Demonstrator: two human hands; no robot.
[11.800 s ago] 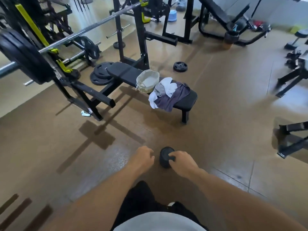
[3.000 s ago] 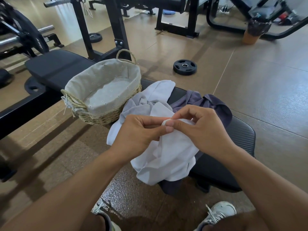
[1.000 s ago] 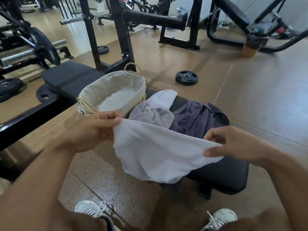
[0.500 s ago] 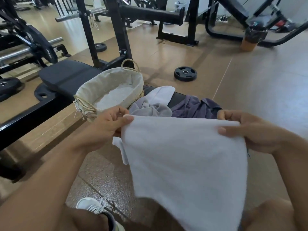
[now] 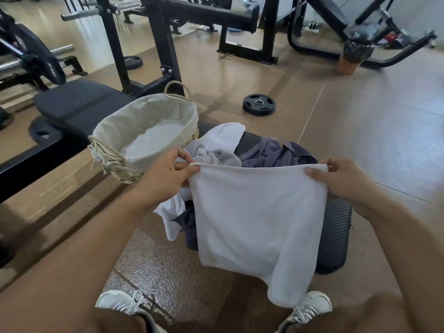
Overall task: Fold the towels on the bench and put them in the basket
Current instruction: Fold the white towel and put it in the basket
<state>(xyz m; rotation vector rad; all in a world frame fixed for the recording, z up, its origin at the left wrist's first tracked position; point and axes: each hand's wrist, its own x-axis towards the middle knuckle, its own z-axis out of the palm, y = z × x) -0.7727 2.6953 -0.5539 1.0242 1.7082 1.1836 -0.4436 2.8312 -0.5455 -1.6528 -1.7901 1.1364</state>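
Observation:
A white towel (image 5: 254, 217) hangs spread out in front of me, over the near end of the black bench (image 5: 336, 227). My left hand (image 5: 168, 174) pinches its upper left corner and my right hand (image 5: 341, 179) pinches its upper right corner. Behind it on the bench lie a crumpled pale grey-white towel (image 5: 218, 145) and a dark purple towel (image 5: 274, 152). A wicker basket (image 5: 144, 133) with a cloth lining stands on the bench to the left of the pile, with nothing inside.
A black weight plate (image 5: 259, 104) lies on the floor beyond the bench. Black rack uprights (image 5: 165, 51) rise behind the basket. A barbell with plates (image 5: 36, 54) is at the left. More gym machines stand along the back. My shoes (image 5: 310, 306) are below the towel.
I have lowered the stretched white towel a little and pulled its top edge taut and level. The towel's lower part now hangs down toward my feet.

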